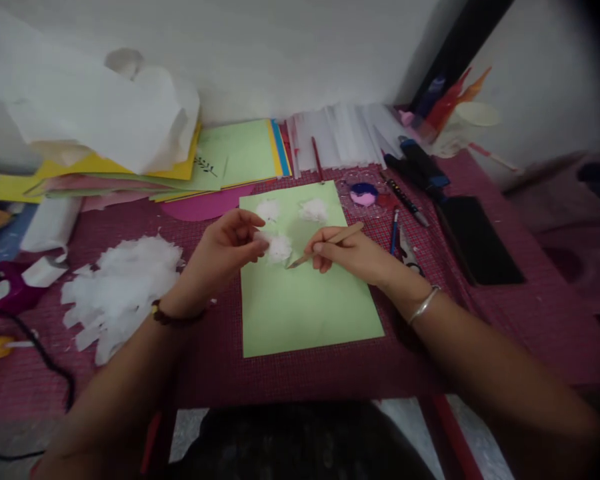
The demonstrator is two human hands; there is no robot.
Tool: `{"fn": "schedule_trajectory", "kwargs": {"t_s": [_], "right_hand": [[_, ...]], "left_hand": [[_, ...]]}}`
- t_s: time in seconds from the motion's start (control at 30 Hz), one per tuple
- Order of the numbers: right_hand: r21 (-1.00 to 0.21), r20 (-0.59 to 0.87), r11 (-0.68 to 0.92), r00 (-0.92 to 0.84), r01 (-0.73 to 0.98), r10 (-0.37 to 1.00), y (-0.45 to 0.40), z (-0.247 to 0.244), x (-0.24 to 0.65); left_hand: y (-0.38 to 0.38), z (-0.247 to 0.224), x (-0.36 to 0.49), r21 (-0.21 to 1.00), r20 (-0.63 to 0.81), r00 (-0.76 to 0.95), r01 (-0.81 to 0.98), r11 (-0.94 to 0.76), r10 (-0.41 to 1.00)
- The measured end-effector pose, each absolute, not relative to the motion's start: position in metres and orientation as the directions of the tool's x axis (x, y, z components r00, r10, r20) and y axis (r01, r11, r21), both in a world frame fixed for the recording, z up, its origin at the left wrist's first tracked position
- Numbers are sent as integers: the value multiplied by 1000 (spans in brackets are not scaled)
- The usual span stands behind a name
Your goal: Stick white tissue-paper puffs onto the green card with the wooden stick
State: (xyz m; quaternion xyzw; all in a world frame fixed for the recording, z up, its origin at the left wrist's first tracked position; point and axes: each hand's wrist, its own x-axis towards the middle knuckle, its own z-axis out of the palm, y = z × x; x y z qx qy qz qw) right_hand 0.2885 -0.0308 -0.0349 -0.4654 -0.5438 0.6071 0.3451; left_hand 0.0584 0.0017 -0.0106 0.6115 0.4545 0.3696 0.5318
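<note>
A light green paper sheet (310,307) lies on the table with fluffy white tufts on its upper part: one tuft (268,211) at the upper left, another tuft (313,210) at the upper right, and a third tuft (280,249) between my hands. My left hand (235,243) is closed in a pinch on a small white paper piece (264,236), beside the third tuft. In my right hand (340,252) is a tan wooden pencil (345,233), its pointed tip low over the sheet just right of that tuft. A pile of white paper strips (125,287) sits left of the sheet.
Behind are colored papers (240,150), crumpled white paper (115,100) and clear plastic strips (345,137). To the right lie a paint palette (364,193), scissors (407,250) and a black phone-like slab (477,240). A purple tape dispenser (10,287) stands at left, near a black cord (40,357).
</note>
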Motion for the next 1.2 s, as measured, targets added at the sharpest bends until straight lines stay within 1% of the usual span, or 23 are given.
{"fn": "schedule_trajectory", "kwargs": {"t_s": [0.1,0.23,0.4,0.47,0.53,0.6,0.73,0.83,0.93,1.0,1.1,1.2], "right_hand": [[-981,-195,-181,-301,74,934,-30,-38,287],[-980,-200,-197,-246,39,948,-29,-43,286],[-979,-201,-204,-207,8,957,-28,-46,284],[-979,-199,-204,-183,-8,963,-28,-47,282],[-980,-193,-199,-157,-23,969,-28,-49,279],[-981,-186,-192,-132,-35,974,-28,-50,277],[-980,-185,-193,-116,-58,976,-28,-49,275],[-983,-168,-174,-89,-59,982,-28,-44,278],[-991,-132,-132,-16,-30,991,-29,-35,284],[-994,-105,-105,-4,-10,994,-30,-30,287],[-996,-93,-91,-69,22,993,-34,-26,286],[-995,-83,-76,-145,58,986,-37,-29,281]], "left_hand": [[8,-32,53,989,-105,323,133,65,941],[12,-45,37,972,-167,337,214,97,927],[11,-35,34,934,-147,340,357,16,929],[9,-30,35,910,-134,371,412,-34,919],[8,-27,35,900,-109,435,426,-98,894],[8,-28,36,901,-103,480,417,-124,871],[2,-33,42,917,-123,468,392,-81,875],[-6,-34,53,894,-114,460,434,-111,881],[-13,-34,64,831,-73,453,520,-197,888],[-14,-35,70,759,2,450,581,-294,893],[-11,-38,73,647,104,462,641,-413,881],[-7,-42,71,619,139,474,644,-450,869]]}}
